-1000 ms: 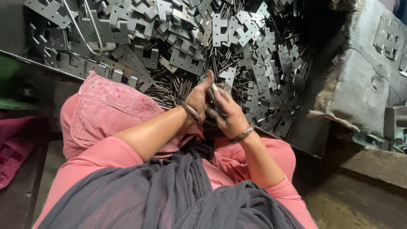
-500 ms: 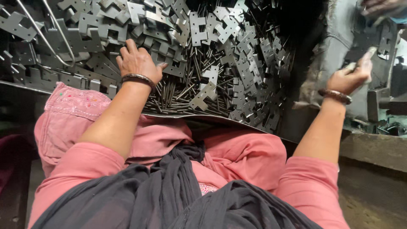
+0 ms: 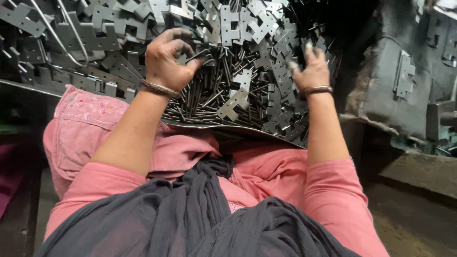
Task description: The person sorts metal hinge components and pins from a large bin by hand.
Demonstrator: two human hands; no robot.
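Right hand [image 3: 312, 71] returned over metal plates [image 3: 266, 57]; left hand [image 3: 166, 59] curls on pins [image 3: 209, 90].

Thin dark metal pins [image 3: 209, 93] are heaped loosely in the near middle of the pile; flat grey notched metal plates [image 3: 281, 81] are piled around and behind them.

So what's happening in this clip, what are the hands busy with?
A seated person in pink clothes with a grey scarf leans over a heap of flat metal brackets and thin metal pins. The left hand is curled, fingertips pinching at the pins. The right hand rests with spread fingers on the brackets at the heap's right side. Whether either hand actually holds a piece cannot be told.
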